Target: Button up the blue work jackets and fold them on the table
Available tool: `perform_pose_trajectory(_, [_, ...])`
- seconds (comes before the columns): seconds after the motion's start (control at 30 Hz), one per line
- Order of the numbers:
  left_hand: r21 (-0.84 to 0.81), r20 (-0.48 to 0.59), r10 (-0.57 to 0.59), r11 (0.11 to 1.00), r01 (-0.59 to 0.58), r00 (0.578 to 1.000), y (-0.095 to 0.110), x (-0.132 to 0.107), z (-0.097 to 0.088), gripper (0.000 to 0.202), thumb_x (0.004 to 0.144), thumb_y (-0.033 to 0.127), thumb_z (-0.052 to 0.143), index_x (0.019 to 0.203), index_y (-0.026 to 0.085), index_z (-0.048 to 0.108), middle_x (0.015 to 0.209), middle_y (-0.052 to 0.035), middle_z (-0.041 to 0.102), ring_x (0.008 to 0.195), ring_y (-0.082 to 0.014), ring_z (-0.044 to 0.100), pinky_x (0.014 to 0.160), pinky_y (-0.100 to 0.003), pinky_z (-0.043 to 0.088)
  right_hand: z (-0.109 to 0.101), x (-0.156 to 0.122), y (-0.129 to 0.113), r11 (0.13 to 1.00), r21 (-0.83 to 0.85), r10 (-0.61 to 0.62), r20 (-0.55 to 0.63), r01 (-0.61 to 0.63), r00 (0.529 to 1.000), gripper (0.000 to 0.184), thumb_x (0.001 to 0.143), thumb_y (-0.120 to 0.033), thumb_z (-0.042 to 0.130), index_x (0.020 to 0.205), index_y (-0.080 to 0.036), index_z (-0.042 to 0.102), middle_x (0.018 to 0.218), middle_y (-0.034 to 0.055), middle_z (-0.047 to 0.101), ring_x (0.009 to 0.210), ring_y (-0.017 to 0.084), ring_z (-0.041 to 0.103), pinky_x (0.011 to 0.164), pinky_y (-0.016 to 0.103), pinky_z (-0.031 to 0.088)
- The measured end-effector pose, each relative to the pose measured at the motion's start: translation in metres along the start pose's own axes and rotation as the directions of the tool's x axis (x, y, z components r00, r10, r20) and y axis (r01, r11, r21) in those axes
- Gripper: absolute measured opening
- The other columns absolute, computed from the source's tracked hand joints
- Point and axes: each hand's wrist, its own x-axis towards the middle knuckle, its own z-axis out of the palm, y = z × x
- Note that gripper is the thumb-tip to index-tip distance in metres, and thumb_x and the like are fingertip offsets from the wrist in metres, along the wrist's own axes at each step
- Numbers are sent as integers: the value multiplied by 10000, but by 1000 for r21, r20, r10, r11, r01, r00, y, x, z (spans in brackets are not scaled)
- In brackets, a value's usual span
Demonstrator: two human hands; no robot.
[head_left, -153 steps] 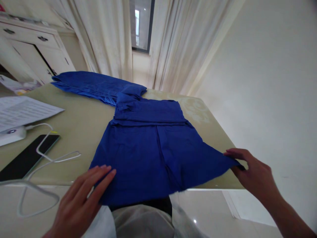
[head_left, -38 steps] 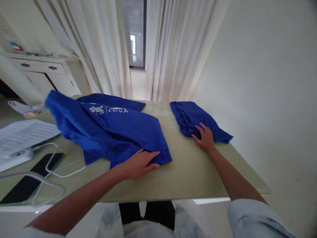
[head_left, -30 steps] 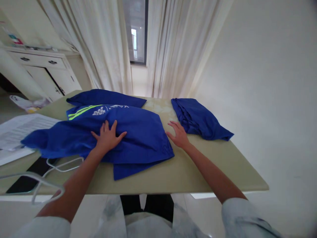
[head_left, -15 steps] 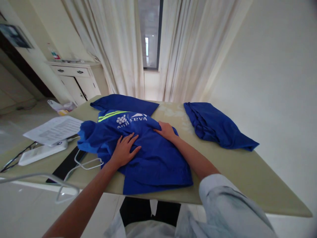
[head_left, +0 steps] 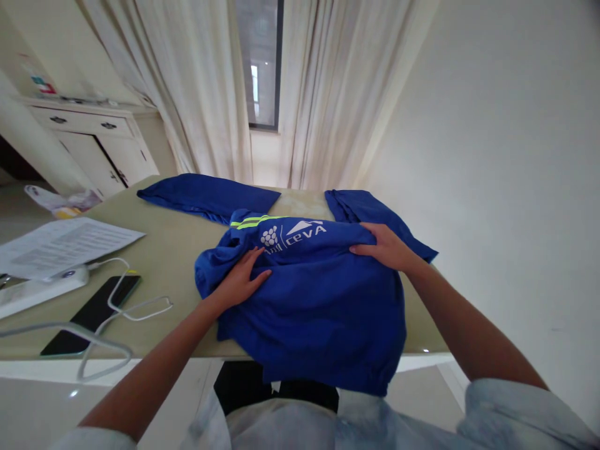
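A blue jacket with a white logo and yellow-green stripes lies bunched on the near part of the table, its lower edge hanging over the front. My left hand rests flat on the jacket's left side, fingers stretched out. My right hand lies on its upper right part, fingers extended and pressing the cloth. A folded blue garment sits just behind my right hand. Another blue garment lies at the far left of the table.
On the left of the table are printed papers, a black phone, a white cable and a white device. A white cabinet and curtains stand behind. The table's right edge is near the wall.
The folded garment was set aside at the right. The logo jacket was pulled from the left toward the table's near middle, and both hands now rest farther apart on it.
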Motion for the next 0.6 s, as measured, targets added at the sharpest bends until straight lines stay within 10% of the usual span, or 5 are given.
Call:
perform_pose_trajectory(0.2, [-36, 104, 155, 988, -152, 982, 27, 13, 29, 664, 1060, 495, 450, 1621, 147, 378, 1676, -171, 387, 1561, -316, 363, 1300, -516, 302, -15, -28, -59, 985, 166, -47, 22, 42, 999, 393, 800, -469, 824, 1061, -189, 734, 956, 32, 748, 837, 236, 686, 753, 330, 557])
perform_pose_trajectory(0.3, [52, 128, 283, 955, -292, 950, 35, 5, 14, 550, 1053, 231, 382, 1599, 204, 439, 1647, -109, 454, 1556, -268, 380, 1317, -512, 262, -19, -44, -28, 995, -77, 51, -128, -62, 991, 411, 826, -564, 783, 1000, -198, 720, 923, 55, 733, 848, 267, 682, 815, 389, 558])
perform_pose_trajectory(0.43, [245, -69, 241, 945, -218, 968, 25, -22, -20, 578, 1024, 176, 416, 1581, 324, 463, 1632, -46, 484, 1564, -285, 358, 1325, -623, 64, 1, -87, 57, 855, -360, 138, -537, -374, 832, 626, 875, -680, 656, 1218, -157, 672, 1171, 188, 705, 1126, 395, 644, 1032, 572, 486])
perform_pose_trajectory(0.6, [158, -207, -3, 987, 37, 978, -5, -44, -25, 884, 936, 553, 651, 1653, 183, 289, 1725, -220, 228, 1591, -424, 242, 1249, -652, 280, 78, -157, 80, 901, -318, 170, -365, -294, 915, 650, 990, -661, 508, 1462, -216, 555, 1448, 180, 600, 1377, 366, 544, 1179, 590, 401])
